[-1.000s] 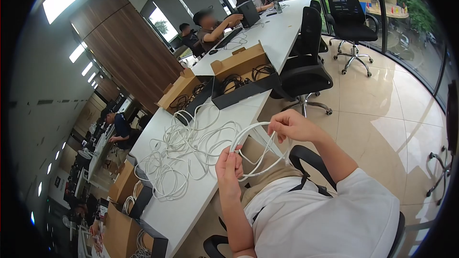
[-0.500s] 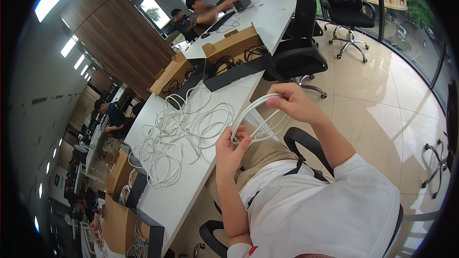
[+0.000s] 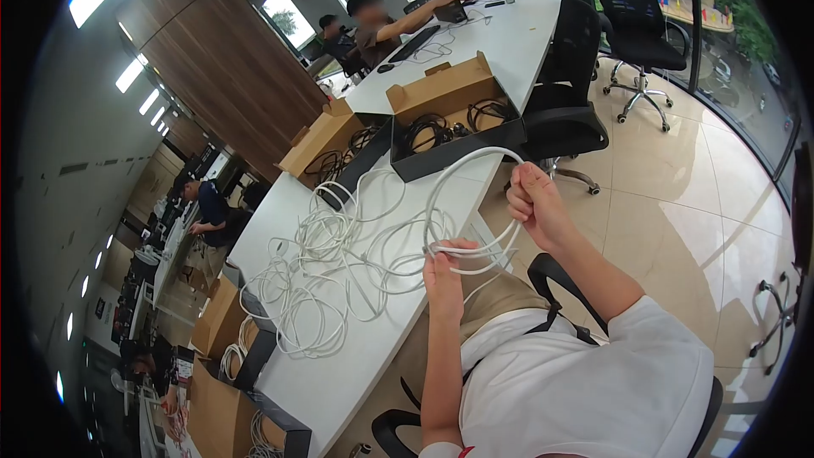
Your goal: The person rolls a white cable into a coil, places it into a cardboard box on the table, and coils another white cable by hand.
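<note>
A white cable (image 3: 434, 191) runs in loose loops between my two hands, above the table's right edge. My left hand (image 3: 447, 267) is closed round several strands at the lower end of the loops. Higher and to the right, my right hand (image 3: 534, 195) pinches the cable, its fingers curled. Beside my left hand a tangled heap of white cables (image 3: 318, 263) spreads over the white table (image 3: 275, 399). Whether the held cable joins that heap I cannot make out.
Two open boxes of black cables, a nearer one (image 3: 335, 148) and a farther one (image 3: 458, 140), stand beyond the heap. More boxes with pale cables (image 3: 225, 403) line the left. Black office chairs (image 3: 640, 34) stand at right. People sit at the far table (image 3: 509, 30).
My right hand has pulled out a wider loop, and the cable now arches higher between my hands. My left hand still grips the strands. The whole view has shifted slightly.
</note>
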`<state>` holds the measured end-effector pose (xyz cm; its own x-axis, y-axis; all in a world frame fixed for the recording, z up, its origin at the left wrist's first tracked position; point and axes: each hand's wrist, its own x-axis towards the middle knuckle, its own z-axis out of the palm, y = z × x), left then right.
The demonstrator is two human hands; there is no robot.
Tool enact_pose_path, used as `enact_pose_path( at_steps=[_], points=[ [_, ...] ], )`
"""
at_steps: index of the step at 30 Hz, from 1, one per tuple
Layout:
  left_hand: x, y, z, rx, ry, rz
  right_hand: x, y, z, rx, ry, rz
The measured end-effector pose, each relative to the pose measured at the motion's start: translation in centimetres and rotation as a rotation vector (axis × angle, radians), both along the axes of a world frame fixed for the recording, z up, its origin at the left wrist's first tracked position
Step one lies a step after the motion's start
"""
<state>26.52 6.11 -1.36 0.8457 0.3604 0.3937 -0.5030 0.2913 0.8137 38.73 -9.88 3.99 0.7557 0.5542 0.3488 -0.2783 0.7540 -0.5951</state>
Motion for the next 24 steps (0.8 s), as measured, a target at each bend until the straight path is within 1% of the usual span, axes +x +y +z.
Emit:
enact_pose_path(
  at_steps=[1, 3, 5, 6, 8, 9, 12, 13, 15, 18, 19, 20, 24],
  points=[
    [0.1, -0.5, 0.8, -0.052, -0.037, 0.051, -0.2, 0.4, -0.2, 0.004, 0.023, 0.064],
    [-0.3, -1.4, 2.3, -0.149, -0.111, 0.168, -0.8, 0.5, 0.0, -0.173, -0.126, 0.096],
    [-1.9, -0.9, 2.2, -0.201, -0.122, 0.128, -1.1, 0.0, 0.1, -0.295, -0.261, 0.149],
    [-2.6, -0.7, 2.4, -0.224, -0.133, 0.104, -1.3, -0.2, 0.3, -0.382, -0.394, 0.094],
    [-3.9, -0.8, 3.5, -0.363, -0.096, 0.106, -1.9, -0.9, 0.6, -0.547, -0.658, -0.036],
    [-4.4, -0.8, 4.0, -0.432, -0.079, 0.097, -1.8, -1.0, -0.1, -0.599, -0.736, -0.099],
    [-5.8, -1.0, 4.7, -0.343, -0.056, 0.104, -2.0, -2.4, 0.0, -0.873, -1.048, -0.248],
    [-6.1, -1.4, 5.0, -0.338, -0.034, 0.138, -2.2, -3.0, 0.2, -0.906, -1.075, -0.223],
    [-6.7, -1.5, 4.7, -0.327, -0.03, 0.101, -2.6, -3.9, 0.9, -0.984, -1.118, -0.192],
    [-7.2, -2.8, 5.5, -0.292, -0.043, 0.035, -4.1, -4.8, 0.9, -0.693, -0.988, -0.428],
    [-7.3, -3.3, 5.7, -0.289, -0.051, 0.026, -4.1, -5.3, 1.1, -0.728, -1.03, -0.486],
    [-7.6, -3.9, 5.7, -0.286, -0.056, 0.023, -4.6, -5.9, 1.2, -0.692, -1.052, -0.515],
    [-7.9, -5.3, 5.9, -0.194, 0.079, 0.044, -6.0, -7.5, 3.6, -0.538, -1.199, -0.659]
  ],
)
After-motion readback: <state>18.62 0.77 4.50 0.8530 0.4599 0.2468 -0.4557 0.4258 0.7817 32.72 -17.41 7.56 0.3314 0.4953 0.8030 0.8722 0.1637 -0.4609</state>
